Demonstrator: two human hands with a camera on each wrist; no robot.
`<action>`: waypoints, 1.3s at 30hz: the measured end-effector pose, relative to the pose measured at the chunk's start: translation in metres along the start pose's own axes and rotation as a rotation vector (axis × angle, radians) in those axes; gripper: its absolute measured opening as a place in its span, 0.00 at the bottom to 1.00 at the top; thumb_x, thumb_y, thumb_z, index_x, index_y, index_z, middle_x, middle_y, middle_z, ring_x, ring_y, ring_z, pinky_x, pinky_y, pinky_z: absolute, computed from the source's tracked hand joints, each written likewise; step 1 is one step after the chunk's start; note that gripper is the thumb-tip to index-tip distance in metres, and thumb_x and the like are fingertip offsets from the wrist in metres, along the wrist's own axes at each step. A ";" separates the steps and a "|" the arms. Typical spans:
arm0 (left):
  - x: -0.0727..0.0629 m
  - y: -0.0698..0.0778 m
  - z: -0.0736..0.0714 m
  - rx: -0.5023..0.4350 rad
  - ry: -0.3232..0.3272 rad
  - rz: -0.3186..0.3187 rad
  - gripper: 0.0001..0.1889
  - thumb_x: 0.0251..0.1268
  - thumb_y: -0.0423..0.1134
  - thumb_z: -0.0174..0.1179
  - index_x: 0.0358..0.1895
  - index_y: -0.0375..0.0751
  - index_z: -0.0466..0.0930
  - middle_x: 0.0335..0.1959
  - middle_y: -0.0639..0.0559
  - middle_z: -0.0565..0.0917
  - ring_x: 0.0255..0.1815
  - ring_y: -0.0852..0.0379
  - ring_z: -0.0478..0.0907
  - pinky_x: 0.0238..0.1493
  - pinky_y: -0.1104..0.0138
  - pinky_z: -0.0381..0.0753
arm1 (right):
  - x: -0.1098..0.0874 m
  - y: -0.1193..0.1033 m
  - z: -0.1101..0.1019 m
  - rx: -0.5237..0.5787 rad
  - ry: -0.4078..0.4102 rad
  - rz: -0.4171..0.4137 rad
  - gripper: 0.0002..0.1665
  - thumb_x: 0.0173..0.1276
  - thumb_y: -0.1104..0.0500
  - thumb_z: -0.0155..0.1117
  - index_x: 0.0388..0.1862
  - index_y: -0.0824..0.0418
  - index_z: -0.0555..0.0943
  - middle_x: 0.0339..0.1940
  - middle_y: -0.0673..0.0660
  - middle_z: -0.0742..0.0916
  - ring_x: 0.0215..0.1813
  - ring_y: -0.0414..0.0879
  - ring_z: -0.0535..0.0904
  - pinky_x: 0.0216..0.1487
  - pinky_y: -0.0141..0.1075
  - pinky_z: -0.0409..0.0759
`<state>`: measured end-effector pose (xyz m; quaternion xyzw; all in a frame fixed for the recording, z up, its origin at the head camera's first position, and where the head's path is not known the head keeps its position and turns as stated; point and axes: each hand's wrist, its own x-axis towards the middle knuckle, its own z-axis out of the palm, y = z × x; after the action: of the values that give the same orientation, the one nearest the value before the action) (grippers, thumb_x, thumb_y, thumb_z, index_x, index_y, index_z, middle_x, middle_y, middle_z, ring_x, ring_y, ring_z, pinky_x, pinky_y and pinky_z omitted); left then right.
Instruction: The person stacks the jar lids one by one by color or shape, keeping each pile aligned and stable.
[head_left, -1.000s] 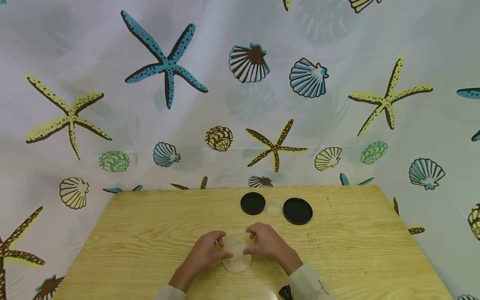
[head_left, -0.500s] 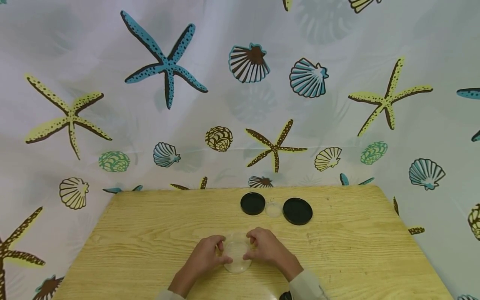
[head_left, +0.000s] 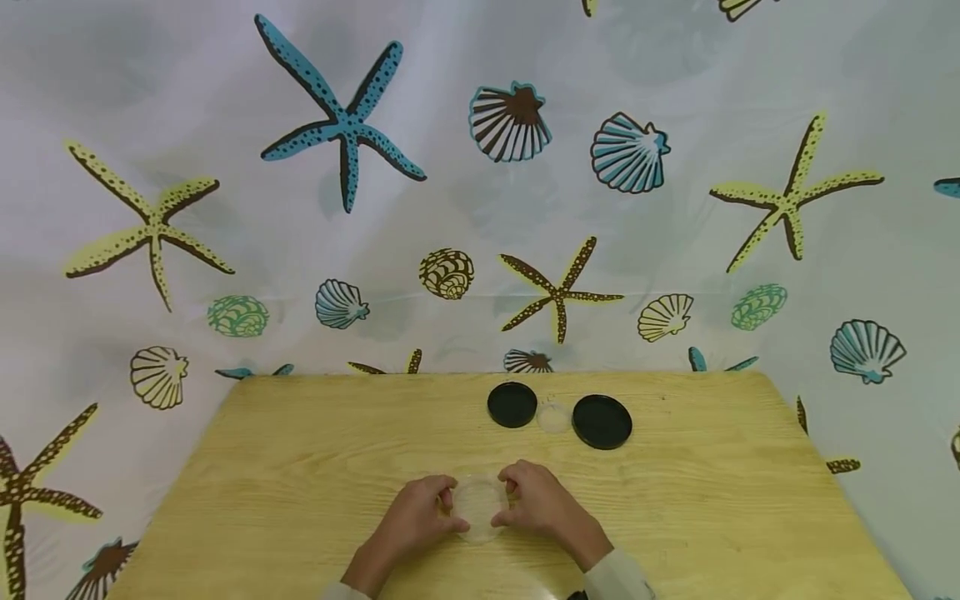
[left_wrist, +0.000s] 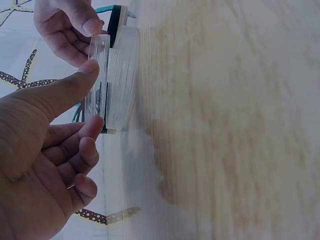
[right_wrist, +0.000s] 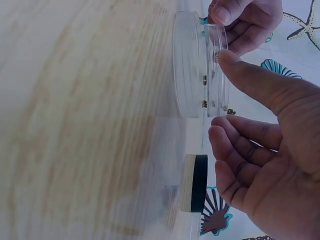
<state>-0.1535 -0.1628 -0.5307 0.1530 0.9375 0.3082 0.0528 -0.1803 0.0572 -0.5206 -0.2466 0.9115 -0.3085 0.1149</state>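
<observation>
Both hands hold a thin, clear round dish between them, level and close over a thicker clear round dish on the table. My left hand grips the upper dish's left edge, its thumb on the near side and its fingers on the far side. Opposite it, my right hand pinches the right edge the same way. From the head view the two clear dishes overlap almost fully, and their outlines are faint against the wood.
Farther back on the wooden table lie two shallow black round dishes, a smaller one and a larger one. A small clear disc sits between them. A curtain printed with starfish and shells hangs behind the table.
Both hands have moved slightly toward the body, bringing the upper clear dish from partly beyond the lower one to nearly over it. The head view has shifted a little.
</observation>
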 end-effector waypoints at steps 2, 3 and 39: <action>0.001 0.001 0.002 -0.003 -0.007 0.007 0.31 0.43 0.48 0.75 0.49 0.31 0.78 0.28 0.59 0.76 0.27 0.65 0.67 0.33 0.70 0.71 | -0.003 0.002 0.001 0.005 0.008 0.006 0.33 0.49 0.50 0.78 0.50 0.66 0.80 0.36 0.51 0.81 0.37 0.39 0.74 0.41 0.34 0.75; 0.001 0.002 0.002 -0.005 -0.007 0.012 0.31 0.43 0.48 0.75 0.49 0.31 0.78 0.28 0.58 0.76 0.27 0.65 0.67 0.33 0.70 0.70 | -0.004 0.003 0.002 0.010 0.009 0.008 0.32 0.49 0.50 0.78 0.49 0.66 0.80 0.36 0.51 0.80 0.37 0.39 0.73 0.41 0.33 0.75; -0.011 0.002 0.007 0.062 0.021 0.006 0.25 0.42 0.47 0.74 0.44 0.35 0.81 0.21 0.59 0.66 0.20 0.66 0.59 0.21 0.74 0.59 | -0.008 0.005 0.013 -0.024 0.033 -0.017 0.29 0.50 0.49 0.77 0.46 0.63 0.78 0.36 0.48 0.77 0.36 0.38 0.70 0.41 0.33 0.73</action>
<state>-0.1418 -0.1610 -0.5355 0.1541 0.9467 0.2805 0.0375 -0.1709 0.0582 -0.5331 -0.2505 0.9148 -0.3026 0.0945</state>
